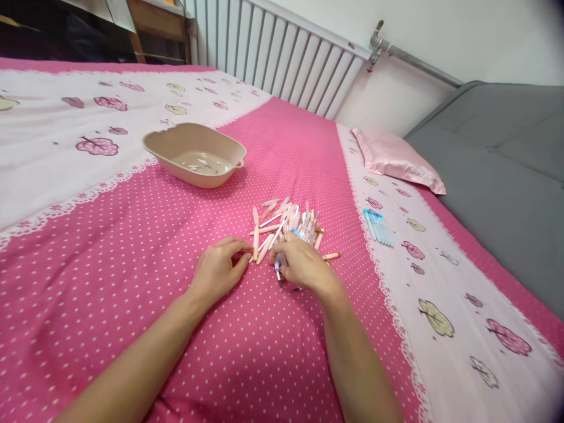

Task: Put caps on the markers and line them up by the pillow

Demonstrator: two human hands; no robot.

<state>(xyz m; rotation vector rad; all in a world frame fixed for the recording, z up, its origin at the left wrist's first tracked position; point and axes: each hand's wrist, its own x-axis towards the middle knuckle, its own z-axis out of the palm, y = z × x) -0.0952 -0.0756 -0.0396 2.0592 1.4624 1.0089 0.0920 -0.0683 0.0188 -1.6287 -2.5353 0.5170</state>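
A loose heap of pens (264, 230), mostly pink, white and peach, lies on the pink dotted bedsheet in front of me. My right hand (305, 262) is over the near right side of the heap, its fingers closed on a light blue pen (277, 265) that points down toward the sheet. At the heap's left edge rests my left hand (222, 264), with thumb and fingertips brought together beside the pink pens. Whatever sits between those fingertips is too small to make out. Part of the heap is hidden behind my right hand.
A beige plastic basin (194, 170) with small white bits on its bottom stands beyond the heap to the left. Several blue pens (378, 228) lie in a row at the right. Farther off are a pink pillow (399, 157), a grey headboard (497, 153) and a white radiator (282, 53).
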